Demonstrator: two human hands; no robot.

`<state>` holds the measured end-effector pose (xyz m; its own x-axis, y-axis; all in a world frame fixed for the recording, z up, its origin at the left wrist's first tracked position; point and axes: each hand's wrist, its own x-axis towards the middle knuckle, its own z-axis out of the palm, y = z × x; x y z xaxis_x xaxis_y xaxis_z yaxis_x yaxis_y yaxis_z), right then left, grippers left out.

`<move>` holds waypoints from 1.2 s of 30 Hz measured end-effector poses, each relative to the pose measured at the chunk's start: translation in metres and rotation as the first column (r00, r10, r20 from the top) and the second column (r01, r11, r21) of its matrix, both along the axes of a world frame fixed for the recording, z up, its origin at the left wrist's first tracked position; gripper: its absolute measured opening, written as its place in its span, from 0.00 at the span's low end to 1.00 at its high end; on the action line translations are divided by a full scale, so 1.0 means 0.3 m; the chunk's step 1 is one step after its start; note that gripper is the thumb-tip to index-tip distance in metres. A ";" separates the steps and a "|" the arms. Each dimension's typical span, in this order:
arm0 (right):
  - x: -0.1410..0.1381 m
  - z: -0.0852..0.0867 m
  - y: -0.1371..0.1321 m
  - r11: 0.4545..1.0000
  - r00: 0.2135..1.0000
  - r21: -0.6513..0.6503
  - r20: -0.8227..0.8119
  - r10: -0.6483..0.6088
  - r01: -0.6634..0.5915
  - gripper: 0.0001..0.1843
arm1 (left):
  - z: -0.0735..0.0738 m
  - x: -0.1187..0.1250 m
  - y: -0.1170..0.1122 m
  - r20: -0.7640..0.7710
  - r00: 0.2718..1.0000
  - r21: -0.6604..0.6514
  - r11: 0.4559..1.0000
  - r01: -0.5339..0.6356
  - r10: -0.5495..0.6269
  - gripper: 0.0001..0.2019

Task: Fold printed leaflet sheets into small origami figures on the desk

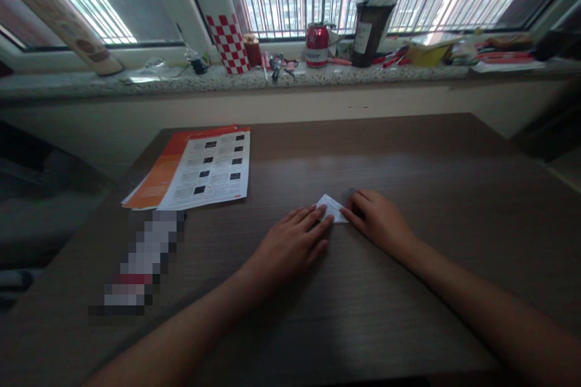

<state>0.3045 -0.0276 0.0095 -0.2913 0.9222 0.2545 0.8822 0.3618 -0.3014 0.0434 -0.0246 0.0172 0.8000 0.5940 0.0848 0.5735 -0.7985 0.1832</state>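
A small white piece of folded paper (333, 208), roughly triangular with faint print, lies on the dark wooden table (408, 157). My left hand (293, 242) rests flat from its left side, fingers stretched out and the fingertips on the paper's left part. At the paper's right corner is my right hand (379, 217), its fingers curled inward and its thumb against the corner. The fingertips hide part of the paper's edges.
Printed sheets (209, 169) with an orange one beneath lie at the table's left, above a blurred-out object (145, 260). Along the windowsill (158, 84) stand a checkered bottle (227, 36), a red can (316, 45), a dark drink cup (370, 30) and small clutter.
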 end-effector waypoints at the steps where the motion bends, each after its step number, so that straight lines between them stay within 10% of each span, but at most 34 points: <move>1: 0.001 0.001 -0.004 1.000 1.000 0.019 0.019 0.006 -0.007 0.11 | -0.001 0.001 -0.001 -0.004 1.000 0.003 1.000 -0.002 0.002 0.26; 14: -0.027 -0.045 -0.112 0.955 0.919 0.001 0.272 0.287 -0.298 0.49 | -0.006 -0.004 -0.012 -0.037 0.999 0.012 1.000 -0.007 0.007 0.29; 36: 0.024 -0.040 -0.174 0.947 0.910 -0.058 0.264 0.321 -0.317 0.51 | 0.000 -0.010 -0.020 -0.089 0.996 0.015 1.000 0.007 -0.006 0.30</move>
<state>0.3117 -0.0799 -0.0024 -0.6256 0.7716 0.1149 0.7686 0.6349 -0.0786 0.0403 -0.0304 0.0170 0.8086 0.5879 0.0225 0.5817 -0.8046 0.1196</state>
